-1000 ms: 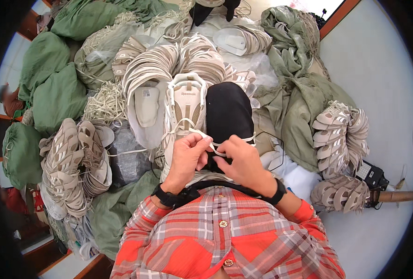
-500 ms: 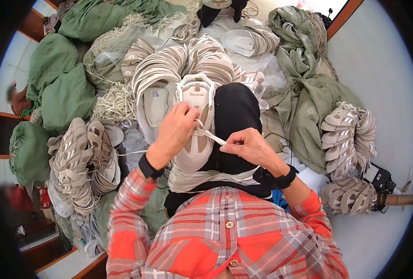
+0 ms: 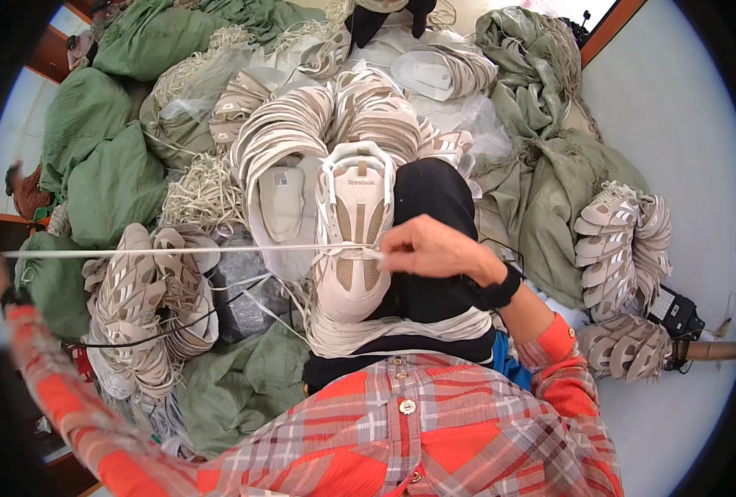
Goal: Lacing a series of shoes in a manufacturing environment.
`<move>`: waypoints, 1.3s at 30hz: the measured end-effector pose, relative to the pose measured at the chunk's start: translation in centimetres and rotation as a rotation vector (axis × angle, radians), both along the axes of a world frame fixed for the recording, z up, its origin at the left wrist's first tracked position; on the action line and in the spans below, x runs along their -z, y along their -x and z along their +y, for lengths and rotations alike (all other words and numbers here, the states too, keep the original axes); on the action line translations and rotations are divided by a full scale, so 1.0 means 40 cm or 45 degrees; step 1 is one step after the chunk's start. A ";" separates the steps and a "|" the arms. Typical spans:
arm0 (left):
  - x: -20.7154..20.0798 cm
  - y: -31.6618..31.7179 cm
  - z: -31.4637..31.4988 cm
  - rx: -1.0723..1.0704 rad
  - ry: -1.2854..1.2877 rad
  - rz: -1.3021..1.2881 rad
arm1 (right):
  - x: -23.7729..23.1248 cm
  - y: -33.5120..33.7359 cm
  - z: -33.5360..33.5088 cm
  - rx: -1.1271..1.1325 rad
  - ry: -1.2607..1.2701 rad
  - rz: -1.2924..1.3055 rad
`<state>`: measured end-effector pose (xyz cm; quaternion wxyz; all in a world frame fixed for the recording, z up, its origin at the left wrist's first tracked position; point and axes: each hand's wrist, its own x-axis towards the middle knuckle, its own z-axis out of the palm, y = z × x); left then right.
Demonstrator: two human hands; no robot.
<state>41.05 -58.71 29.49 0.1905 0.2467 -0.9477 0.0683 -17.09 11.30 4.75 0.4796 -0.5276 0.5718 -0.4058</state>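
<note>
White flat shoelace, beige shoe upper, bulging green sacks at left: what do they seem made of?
White flat shoelace: probably matte textile; thin, ribbon-like.
Beige shoe upper: perhaps leather or synthetic, smooth-looking; grainy brown patches suggest mesh.
Bulging green sacks: dull woven cloth or plastic, unclear which; soft creases.

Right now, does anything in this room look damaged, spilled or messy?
Nothing obviously damaged or spilled shows. One messy spot is the tangled heap of pale laces, left of the fanned stack of shoe uppers: its strands lie loose, while the uppers nest in order.
</note>
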 end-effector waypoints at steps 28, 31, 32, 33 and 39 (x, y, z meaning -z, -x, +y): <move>0.737 0.975 1.296 0.536 -1.134 0.204 | -0.060 0.069 -0.353 0.506 -0.114 -0.311; 0.705 0.930 1.260 0.364 -0.765 -0.149 | -0.106 0.103 -0.296 0.558 -0.013 -0.153; 0.702 0.909 1.220 0.473 -0.653 -0.102 | -0.115 0.111 -0.268 0.575 0.086 0.044; 0.687 0.885 1.188 0.456 -0.651 -0.100 | -0.120 0.106 -0.255 0.585 0.188 0.238; 0.367 0.860 1.151 0.567 -1.665 -0.339 | -0.150 -0.140 -0.289 -0.344 0.180 -0.033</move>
